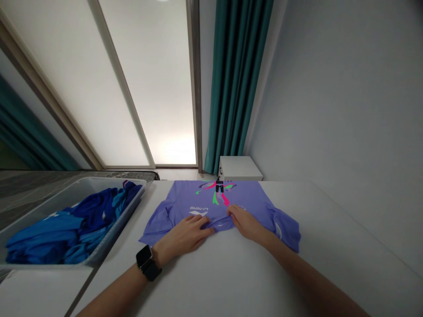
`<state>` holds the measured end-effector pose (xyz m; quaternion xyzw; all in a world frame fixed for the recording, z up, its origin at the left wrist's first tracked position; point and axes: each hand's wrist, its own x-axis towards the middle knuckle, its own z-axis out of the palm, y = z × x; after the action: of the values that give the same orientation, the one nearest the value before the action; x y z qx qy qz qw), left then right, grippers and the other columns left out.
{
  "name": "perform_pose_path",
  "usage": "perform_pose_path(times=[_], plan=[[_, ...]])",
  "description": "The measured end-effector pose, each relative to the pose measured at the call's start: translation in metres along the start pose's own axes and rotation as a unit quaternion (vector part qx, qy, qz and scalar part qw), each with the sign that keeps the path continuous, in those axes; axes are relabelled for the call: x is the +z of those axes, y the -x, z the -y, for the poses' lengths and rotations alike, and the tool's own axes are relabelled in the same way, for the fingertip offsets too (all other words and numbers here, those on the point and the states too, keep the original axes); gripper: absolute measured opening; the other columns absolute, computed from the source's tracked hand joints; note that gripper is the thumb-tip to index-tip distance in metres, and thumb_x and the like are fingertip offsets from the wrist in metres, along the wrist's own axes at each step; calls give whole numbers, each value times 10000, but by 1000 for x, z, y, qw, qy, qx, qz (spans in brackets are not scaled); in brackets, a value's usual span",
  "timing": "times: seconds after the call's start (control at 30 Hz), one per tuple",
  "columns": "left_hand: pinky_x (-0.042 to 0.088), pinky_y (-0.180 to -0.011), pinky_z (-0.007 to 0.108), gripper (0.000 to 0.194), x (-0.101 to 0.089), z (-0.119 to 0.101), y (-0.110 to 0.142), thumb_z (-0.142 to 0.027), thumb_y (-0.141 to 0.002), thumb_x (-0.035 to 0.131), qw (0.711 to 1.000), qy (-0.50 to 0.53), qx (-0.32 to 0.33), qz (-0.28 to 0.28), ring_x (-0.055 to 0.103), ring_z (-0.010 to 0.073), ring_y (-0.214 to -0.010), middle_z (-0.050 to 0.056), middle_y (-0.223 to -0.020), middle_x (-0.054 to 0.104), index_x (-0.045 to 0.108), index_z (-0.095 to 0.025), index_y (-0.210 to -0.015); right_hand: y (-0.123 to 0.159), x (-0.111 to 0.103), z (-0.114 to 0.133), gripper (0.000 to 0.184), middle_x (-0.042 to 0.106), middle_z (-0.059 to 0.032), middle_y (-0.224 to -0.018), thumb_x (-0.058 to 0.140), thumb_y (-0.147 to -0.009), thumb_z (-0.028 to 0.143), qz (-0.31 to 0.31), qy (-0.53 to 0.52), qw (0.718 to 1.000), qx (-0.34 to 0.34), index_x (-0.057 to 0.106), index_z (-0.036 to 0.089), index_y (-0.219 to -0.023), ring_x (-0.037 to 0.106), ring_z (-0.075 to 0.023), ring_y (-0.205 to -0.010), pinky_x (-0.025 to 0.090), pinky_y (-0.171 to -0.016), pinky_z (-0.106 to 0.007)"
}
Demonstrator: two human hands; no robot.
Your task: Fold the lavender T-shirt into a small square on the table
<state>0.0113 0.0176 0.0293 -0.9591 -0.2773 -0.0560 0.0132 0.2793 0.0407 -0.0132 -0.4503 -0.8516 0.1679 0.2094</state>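
Note:
A purple T-shirt (205, 200) with white lettering and a pink-green print lies spread flat on the white table (231, 273), collar toward me. My left hand (185, 235), with a black watch on its wrist, rests on the shirt near the collar's left side, fingers stretched out flat. On the collar's right side my right hand (246, 224) presses down, its fingers flat and close together. Neither hand lifts any fabric.
A grey plastic bin (82, 187) with several folded blue garments (66, 229) stands on the left. A small white cabinet (239, 168) sits beyond the table's far edge, beside a teal curtain (236, 83) and a frosted window. A plain wall runs along the right.

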Motion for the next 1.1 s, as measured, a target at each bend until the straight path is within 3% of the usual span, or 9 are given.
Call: perform_pose_path(times=[0.13, 0.27, 0.47, 0.67, 0.83, 0.93, 1.0, 1.1], plan=[[490, -898, 362, 184, -8, 6, 4, -165, -914, 479, 998, 9, -25, 49, 576, 231, -1047, 88, -1285, 521, 627, -218, -1009, -1, -10, 6, 307, 579, -51, -1001, 330, -920, 28, 47, 34, 998, 1, 571, 206, -987, 577, -157, -861, 446, -803, -273], [522, -822, 370, 159, -16, 14, 4, -157, -855, 512, 995, 15, -45, 90, 599, 252, -991, 98, -1147, 570, 614, -195, -970, 3, -21, 17, 316, 584, -57, -1014, 373, -910, 38, 100, 104, 989, -21, 629, 205, -989, 577, -156, -865, 438, -796, -271], [509, -810, 354, 94, -28, 14, 5, -248, -860, 574, 993, 62, -46, 88, 629, 245, -926, 88, -1115, 575, 620, -192, -919, 16, -39, 42, 171, 601, -101, -1025, 489, -907, 194, 144, 233, 961, -27, 649, 171, -962, 574, -204, -886, 440, -805, -329], [473, -876, 302, 215, -50, 16, 23, -357, -939, 536, 968, 239, -51, 56, 623, 183, -909, 64, -1112, 571, 646, -183, -878, 34, -68, 51, 237, 610, -93, -1039, 554, -916, 383, 141, 193, 970, -43, 683, 190, -868, 602, -192, -830, 440, -749, -319], [458, -891, 289, 324, -57, 0, 35, -356, -997, 433, 954, 292, -47, 51, 603, 165, -934, 60, -1128, 580, 655, -183, -838, 50, -89, 63, 306, 621, -65, -1021, 493, -947, 288, 114, 111, 986, -45, 650, 182, -707, 609, -159, -840, 430, -781, -297], [470, -864, 292, 295, -49, -19, 38, -363, -988, 449, 961, 269, -29, 64, 612, 178, -915, 59, -1053, 617, 659, -195, -866, 56, -81, 63, 323, 631, -35, -859, 474, -945, 243, 128, 71, 988, -56, 613, 182, -659, 594, -147, -769, 428, -744, -280], [483, -864, 301, 228, -40, -26, 38, -354, -977, 472, 966, 248, -28, 63, 623, 194, -936, 53, -1045, 642, 646, -216, -1026, 57, -67, 55, 300, 629, -17, -768, 467, -942, 228, 139, 47, 987, -64, 613, 191, -682, 587, -151, -734, 439, -727, -277], [479, -952, 337, 315, -23, -22, 35, -295, -1004, 399, 974, 218, -57, 8, 614, 205, -1063, 68, -1172, 645, 539, -233, -1279, 53, -45, 31, 256, 688, -35, -911, 397, -957, 181, 64, -8, 998, -27, 651, 204, -932, 626, -161, -845, 481, -804, -292]])
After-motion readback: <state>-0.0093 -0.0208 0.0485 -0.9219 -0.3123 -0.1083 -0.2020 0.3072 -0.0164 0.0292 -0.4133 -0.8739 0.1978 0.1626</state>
